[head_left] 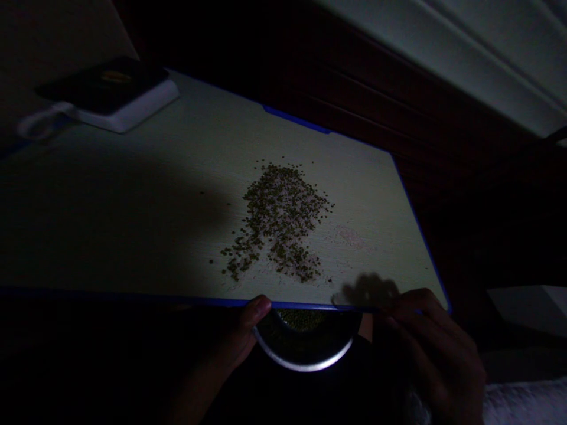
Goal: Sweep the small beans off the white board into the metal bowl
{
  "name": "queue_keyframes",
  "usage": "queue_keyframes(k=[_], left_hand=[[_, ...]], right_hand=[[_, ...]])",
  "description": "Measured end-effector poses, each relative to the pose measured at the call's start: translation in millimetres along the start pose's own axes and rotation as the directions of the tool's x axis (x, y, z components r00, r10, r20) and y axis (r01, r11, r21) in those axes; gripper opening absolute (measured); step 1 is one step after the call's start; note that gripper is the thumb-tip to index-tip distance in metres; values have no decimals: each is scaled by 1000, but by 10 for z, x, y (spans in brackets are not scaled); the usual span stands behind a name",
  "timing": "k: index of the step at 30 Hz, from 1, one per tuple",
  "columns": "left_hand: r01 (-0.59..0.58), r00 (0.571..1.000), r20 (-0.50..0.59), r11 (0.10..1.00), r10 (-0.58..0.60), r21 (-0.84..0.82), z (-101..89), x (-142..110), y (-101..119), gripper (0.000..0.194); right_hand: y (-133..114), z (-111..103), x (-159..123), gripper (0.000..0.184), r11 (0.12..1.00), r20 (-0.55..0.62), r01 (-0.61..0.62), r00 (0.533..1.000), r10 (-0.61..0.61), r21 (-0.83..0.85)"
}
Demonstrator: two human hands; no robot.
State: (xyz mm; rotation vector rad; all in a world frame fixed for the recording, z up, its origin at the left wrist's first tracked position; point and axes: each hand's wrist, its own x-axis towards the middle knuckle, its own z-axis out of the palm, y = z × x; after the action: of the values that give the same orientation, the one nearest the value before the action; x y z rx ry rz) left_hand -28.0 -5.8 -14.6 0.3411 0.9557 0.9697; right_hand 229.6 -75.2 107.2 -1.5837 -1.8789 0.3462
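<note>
A blue-rimmed board (363, 195) was gripped at its near edge by the left hand (245, 327) and right hand (432, 354), with the seed heap (279, 221) lying farther out between them, long axis running near to far.

The board (363, 177) is pale greenish cream with a blue edge (295, 120); the seeds (279, 218) speckling its middle are dark olive, and a faint pink smudge (349, 236) lies to their right; at bottom centre, the bowl (305, 361) has a silvery rim around olive-green beans (303, 319); at upper left, a black slab (100, 85) sits on a white base (133, 115); dark reddish-brown wood (354, 77) fills the upper right.
</note>
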Motion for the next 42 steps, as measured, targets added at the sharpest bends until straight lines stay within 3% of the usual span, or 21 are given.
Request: queue_keyframes(k=[8, 12, 15, 23, 31, 37, 42], left_hand=[[59, 998, 4, 998, -59, 25, 41, -35, 10, 33], [24, 999, -22, 1000, -24, 12, 54, -35, 7, 32], [79, 996, 27, 996, -81, 46, 38, -36, 0, 34], [62, 998, 1, 997, -62, 53, 11, -34, -3, 33], [70, 995, 60, 996, -74, 59, 32, -37, 31, 38], [66, 996, 54, 995, -70, 76, 13, -31, 10, 39], [92, 992, 80, 994, -97, 66, 44, -50, 66, 43]], right_hand=[[-49, 184, 86, 20, 998, -71, -10, 997, 6, -55], [70, 159, 201, 18, 982, -136, -91, 988, 69, -163], [131, 118, 273, 18, 977, -173, -95, 983, 61, -192], [-104, 149, 198, 18, 998, -70, -50, 996, 47, -43], [-143, 216, 215, 18, 1000, -66, 12, 998, -14, -24], [-139, 178, 167, 15, 997, -132, -3, 991, -8, -82], [-195, 251, 207, 17, 992, -86, 71, 993, -80, -109]])
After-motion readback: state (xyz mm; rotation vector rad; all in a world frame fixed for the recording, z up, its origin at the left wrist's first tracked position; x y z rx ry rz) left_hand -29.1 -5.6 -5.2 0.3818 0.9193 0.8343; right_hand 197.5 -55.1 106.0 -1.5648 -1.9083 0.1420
